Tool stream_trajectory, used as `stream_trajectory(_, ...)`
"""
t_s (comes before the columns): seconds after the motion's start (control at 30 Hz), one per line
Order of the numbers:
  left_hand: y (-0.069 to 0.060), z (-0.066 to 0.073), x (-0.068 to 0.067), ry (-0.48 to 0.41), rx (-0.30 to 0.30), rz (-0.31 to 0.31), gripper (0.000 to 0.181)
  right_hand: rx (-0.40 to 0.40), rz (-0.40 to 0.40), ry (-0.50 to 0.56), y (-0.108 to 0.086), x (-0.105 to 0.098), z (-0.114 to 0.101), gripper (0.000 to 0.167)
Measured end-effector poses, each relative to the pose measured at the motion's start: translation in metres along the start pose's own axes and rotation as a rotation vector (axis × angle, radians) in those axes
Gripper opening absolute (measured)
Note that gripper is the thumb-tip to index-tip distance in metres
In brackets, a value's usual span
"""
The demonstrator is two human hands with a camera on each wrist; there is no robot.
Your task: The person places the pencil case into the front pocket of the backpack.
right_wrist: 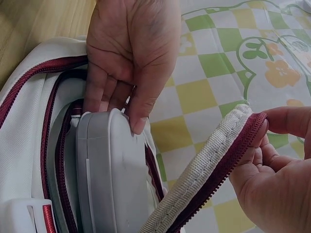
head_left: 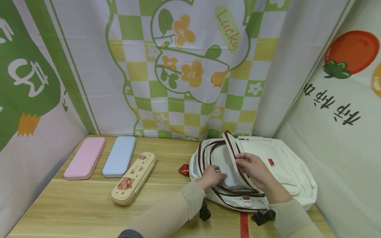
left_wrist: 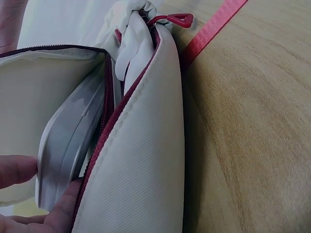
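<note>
A cream backpack [head_left: 287,162] with dark red zips lies on the table, its front pocket unzipped. Inside that pocket is a pale grey-white case with rounded corners [right_wrist: 116,170], probably a pencil case. My left hand [head_left: 210,178] pinches one end of this case, thumb on the outer face and fingers behind. The left wrist view shows the case [left_wrist: 70,141] tilted between the pocket's zipped edges. With thumb and fingers, my right hand [right_wrist: 277,165] holds the zipped edge of the pocket flap [right_wrist: 206,170], drawn away from the bag. The case's lower part is hidden.
Left of the backpack lie a pink case [head_left: 85,158], a light blue case [head_left: 119,156] and a yellow pencil case with printed pictures [head_left: 134,178]. A red strap [head_left: 244,225] trails toward the front. Printed curtains [head_left: 190,109] stand behind and beside the wooden table.
</note>
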State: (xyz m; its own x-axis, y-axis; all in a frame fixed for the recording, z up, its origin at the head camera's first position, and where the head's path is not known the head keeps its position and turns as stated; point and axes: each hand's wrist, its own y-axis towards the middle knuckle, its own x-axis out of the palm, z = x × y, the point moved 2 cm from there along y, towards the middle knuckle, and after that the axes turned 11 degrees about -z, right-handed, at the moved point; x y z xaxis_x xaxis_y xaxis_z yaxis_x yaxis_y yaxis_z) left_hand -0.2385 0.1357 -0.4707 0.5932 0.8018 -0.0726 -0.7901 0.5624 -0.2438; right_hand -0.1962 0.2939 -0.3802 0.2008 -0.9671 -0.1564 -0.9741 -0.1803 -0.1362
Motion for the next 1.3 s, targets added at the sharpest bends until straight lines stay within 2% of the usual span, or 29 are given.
stream_trajectory(0.27, -0.006, 0.005, -0.001, 0.024, -0.014, -0.030, 0.060, 0.000, 0.007, 0.018, -0.003, 0.000, -0.001, 0.018)
stream_trajectory(0.43, -0.011, 0.006, -0.007, 0.059, -0.019, -0.031, 0.065, -0.004, 0.000, 0.021, -0.003, 0.000, 0.000, 0.018)
stream_trajectory(0.6, -0.017, 0.006, -0.015, 0.031, 0.024, -0.042, 0.064, -0.004, 0.001, 0.008, -0.003, 0.000, 0.001, 0.020)
stream_trajectory(0.8, -0.027, 0.006, -0.026, -0.070, 0.096, -0.056, 0.060, 0.002, 0.005, -0.006, -0.002, 0.000, 0.002, 0.021)
stream_trajectory(0.93, -0.035, 0.007, -0.035, -0.119, 0.119, -0.054, 0.058, 0.008, 0.000, -0.004, -0.002, 0.000, 0.003, 0.020)
stream_trajectory(1.3, -0.051, 0.009, -0.068, -0.123, 0.120, 0.022, 0.058, 0.021, 0.003, -0.015, 0.000, 0.000, 0.004, 0.021)
